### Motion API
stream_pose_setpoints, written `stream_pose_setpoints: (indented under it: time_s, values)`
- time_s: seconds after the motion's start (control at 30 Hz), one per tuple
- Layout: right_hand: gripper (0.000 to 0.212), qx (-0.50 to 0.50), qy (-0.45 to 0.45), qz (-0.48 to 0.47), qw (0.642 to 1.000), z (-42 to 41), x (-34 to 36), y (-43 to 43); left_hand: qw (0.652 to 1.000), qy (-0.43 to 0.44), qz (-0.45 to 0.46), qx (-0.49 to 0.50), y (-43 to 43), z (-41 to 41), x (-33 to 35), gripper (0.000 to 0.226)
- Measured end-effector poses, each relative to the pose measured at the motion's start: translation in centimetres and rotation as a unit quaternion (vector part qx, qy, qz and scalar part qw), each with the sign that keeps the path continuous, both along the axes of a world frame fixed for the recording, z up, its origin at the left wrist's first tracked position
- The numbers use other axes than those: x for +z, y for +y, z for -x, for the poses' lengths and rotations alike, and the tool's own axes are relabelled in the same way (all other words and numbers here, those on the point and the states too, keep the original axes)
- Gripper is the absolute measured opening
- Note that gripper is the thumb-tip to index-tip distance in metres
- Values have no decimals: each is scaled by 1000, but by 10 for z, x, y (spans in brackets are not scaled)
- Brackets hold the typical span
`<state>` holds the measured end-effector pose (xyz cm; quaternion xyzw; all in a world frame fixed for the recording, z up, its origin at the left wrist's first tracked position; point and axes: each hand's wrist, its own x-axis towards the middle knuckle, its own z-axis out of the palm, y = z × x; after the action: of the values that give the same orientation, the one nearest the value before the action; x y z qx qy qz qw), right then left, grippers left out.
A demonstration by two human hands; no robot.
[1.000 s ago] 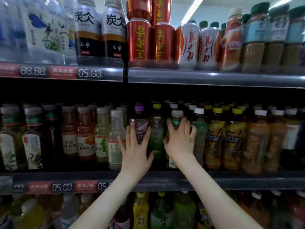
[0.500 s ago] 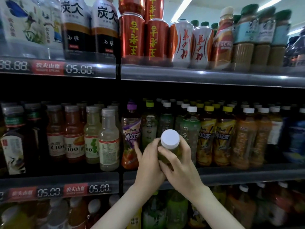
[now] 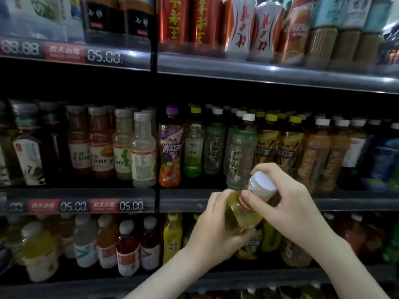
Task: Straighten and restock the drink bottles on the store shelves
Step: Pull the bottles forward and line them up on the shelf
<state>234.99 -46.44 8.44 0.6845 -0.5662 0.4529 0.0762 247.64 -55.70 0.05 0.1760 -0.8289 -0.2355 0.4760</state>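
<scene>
A green tea bottle with a white cap (image 3: 246,210) is off the shelf, tilted with its cap toward me, in front of the middle shelf's edge (image 3: 185,200). My left hand (image 3: 216,229) grips its body from below and the left. My right hand (image 3: 289,203) grips its neck and shoulder just under the cap. Behind my hands, rows of green tea bottles (image 3: 241,152) and yellow-capped iced tea bottles (image 3: 267,143) stand upright on the middle shelf. A purple-capped bottle (image 3: 170,147) stands to their left.
Left section of the middle shelf holds juice bottles (image 3: 142,149) and dark bottles. The top shelf (image 3: 259,72) carries red cans (image 3: 183,20) and coffee bottles. The lower shelf has several mixed drinks (image 3: 127,249). Price strips (image 3: 75,206) run along the shelf fronts.
Both hands went from reaching among the middle-shelf bottles to pulling the white-capped green tea bottle out; it now sits lower, nearer me and tilted. The view has shifted closer.
</scene>
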Motion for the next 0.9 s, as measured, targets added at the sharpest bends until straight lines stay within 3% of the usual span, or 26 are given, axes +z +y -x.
stream_pose_setpoints:
  time_s: [0.17,0.27,0.43,0.5,0.73,0.83,0.9]
  values:
    - [27,-35,-73,-221,972,9,-81,7,964,-216,-158,7,28,-8,-72,71]
    - [30,-42,-70,-351,933,7,-160,12,904,-337,-262,-3,37,-23,-138,61]
    - [30,-25,-67,-526,848,0,-323,34,787,-456,-412,55,74,-82,-292,48]
    - [30,-18,-47,-582,812,-6,-392,47,747,-477,-456,82,95,-108,-350,43]
    - [42,-9,74,-707,703,-43,-635,83,660,-473,-561,164,166,-179,-549,36]
    - [42,-2,83,-727,682,-66,-736,88,632,-481,-579,184,186,-199,-629,39]
    - [40,-2,81,-736,672,-82,-797,92,631,-476,-578,203,194,-209,-678,39]
